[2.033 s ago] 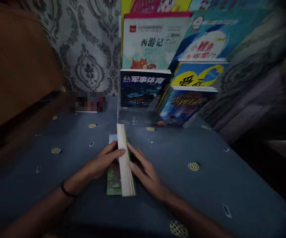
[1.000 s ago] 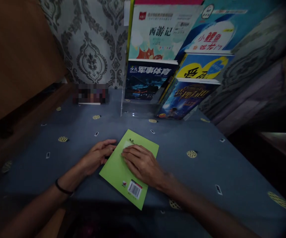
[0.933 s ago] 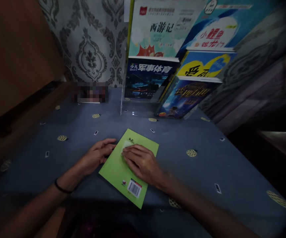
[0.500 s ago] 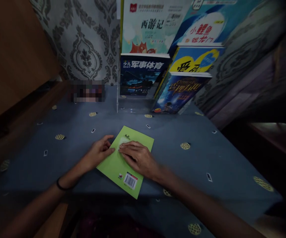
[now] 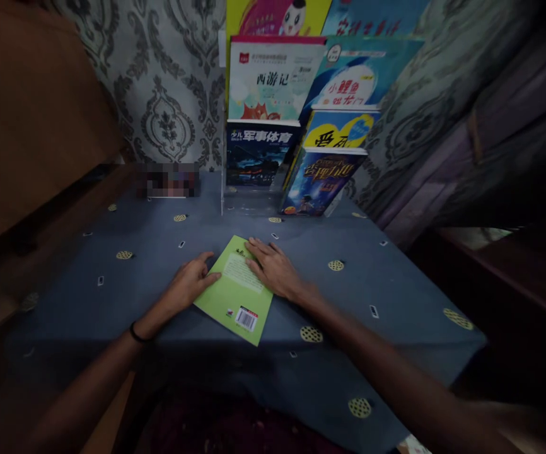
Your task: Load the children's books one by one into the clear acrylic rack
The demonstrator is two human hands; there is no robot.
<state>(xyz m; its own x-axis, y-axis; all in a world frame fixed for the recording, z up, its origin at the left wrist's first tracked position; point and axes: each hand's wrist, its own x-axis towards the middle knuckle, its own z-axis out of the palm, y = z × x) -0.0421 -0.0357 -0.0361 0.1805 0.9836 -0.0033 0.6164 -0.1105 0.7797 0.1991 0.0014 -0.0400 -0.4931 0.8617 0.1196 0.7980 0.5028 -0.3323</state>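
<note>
Green book point(image 5: 228, 295) lies barcode side up, askew on the blue tablecloth point(image 5: 311, 249). Your right hand point(image 5: 275, 268) rests flat across its upper right; your left hand point(image 5: 189, 284), thumb and forefinger apart, touches its left edge.

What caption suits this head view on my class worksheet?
Left hand and right hand touch a green paperback, barcode up, before a clear bookstand.

The 1 head view looks forward and down across the table point(image 5: 311, 243), from above its near edge. The left hand point(image 5: 190, 282) and right hand point(image 5: 277, 270) lie near, mid-view; the books point(image 5: 320, 129) stand farther, higher up.
</note>
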